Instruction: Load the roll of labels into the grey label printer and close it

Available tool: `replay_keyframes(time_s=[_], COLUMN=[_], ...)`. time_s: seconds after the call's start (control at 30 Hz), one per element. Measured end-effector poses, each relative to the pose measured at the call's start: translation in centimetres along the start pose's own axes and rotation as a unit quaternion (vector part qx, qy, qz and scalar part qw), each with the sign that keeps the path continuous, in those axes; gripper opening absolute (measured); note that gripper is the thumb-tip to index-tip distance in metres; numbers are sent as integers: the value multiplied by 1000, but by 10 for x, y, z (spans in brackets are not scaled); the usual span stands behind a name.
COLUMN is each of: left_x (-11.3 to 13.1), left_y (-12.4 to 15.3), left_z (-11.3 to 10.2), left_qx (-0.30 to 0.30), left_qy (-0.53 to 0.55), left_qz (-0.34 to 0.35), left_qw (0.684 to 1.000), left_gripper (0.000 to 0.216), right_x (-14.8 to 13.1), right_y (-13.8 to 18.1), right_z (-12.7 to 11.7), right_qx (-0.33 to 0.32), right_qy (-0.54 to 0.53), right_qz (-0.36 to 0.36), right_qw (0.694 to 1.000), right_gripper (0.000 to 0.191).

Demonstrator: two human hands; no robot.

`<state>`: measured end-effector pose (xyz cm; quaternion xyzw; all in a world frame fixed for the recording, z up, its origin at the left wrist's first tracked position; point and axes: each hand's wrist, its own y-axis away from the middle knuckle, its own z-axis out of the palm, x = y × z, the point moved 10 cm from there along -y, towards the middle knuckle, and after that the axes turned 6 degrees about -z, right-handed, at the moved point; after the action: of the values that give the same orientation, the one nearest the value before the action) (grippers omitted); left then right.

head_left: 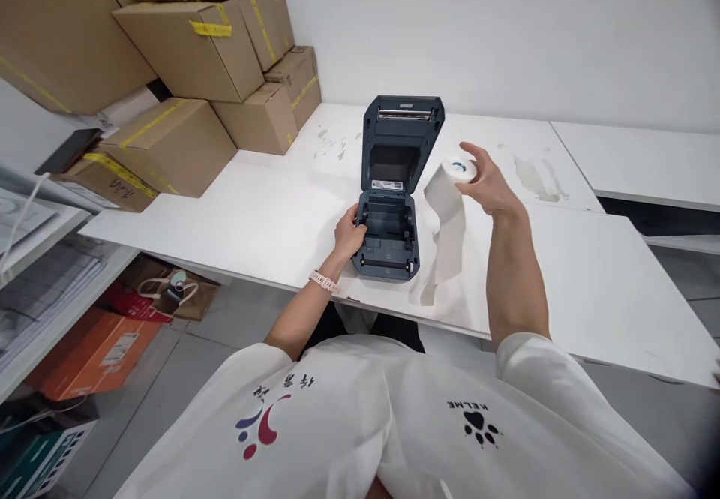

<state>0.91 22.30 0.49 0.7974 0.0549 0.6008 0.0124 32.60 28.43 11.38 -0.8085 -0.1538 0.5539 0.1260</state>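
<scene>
A dark grey label printer (388,240) stands on the white table with its lid (400,135) raised, so the hollow inside shows. My left hand (349,233) grips the left side wall of its base, thumb over the rim. To the right of the printer, my right hand (488,181) holds a roll of white label paper (444,184), fingers curled around its end. A loose strip of the paper (448,251) hangs from the roll and trails down to the table near its front edge. Inside the printer's base I see no roll.
Cardboard boxes (191,49) with yellow tape are stacked at the back left of the white table (270,214). A dark flat device (70,150) lies on a box at far left. Below stand an orange box (93,353) and a shelf (45,236). A white wall rises behind.
</scene>
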Motion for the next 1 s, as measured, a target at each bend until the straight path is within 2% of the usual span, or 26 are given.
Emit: replay_keyframes(time_s=[0.13,0.23,0.33,0.43,0.53,0.57,0.67,0.77,0.87,0.93,1.0], left_x=[-4,-3,-3,-3,-3,-3,-3,-4,-7,-8,-7], left_y=[-4,-4,-3,-3,-3,-3,-3,-2,-3,-4,-4], left_z=[1,1,1,2,2,2,2,3,4,4,4], left_qx=[2,-1,-3,-5,-5,-5,-6,-6,-5,-4,1], left_qy=[11,22,30,33,33,32,30,35,45,48,48], left_qz=[0,5,3,2,3,4,8,7,0,-2,0], left_qw=[1000,1000,1000,999,999,999,1000,999,999,999,999], left_gripper=[78,78,78,78,77,77,78,80,80,80,79], right_x=[60,83,92,95,92,90,80,59,15,-26,-66], right_y=[-7,-6,0,19,59,74,116,136,126,106,82], right_z=[19,36,43,30,9,8,29,55,70,75,85], right_qx=[22,21,17,47,86,74,-36,-137,-195,-216,-227], right_qy=[34,51,46,-9,-65,-75,-79,-58,-87,-110,-65], right_qz=[61,88,102,116,122,126,144,147,103,39,-35], right_qw=[997,995,994,992,987,986,986,978,971,969,971], right_gripper=[102,97,98,97,75,67,58,49,47,48,45])
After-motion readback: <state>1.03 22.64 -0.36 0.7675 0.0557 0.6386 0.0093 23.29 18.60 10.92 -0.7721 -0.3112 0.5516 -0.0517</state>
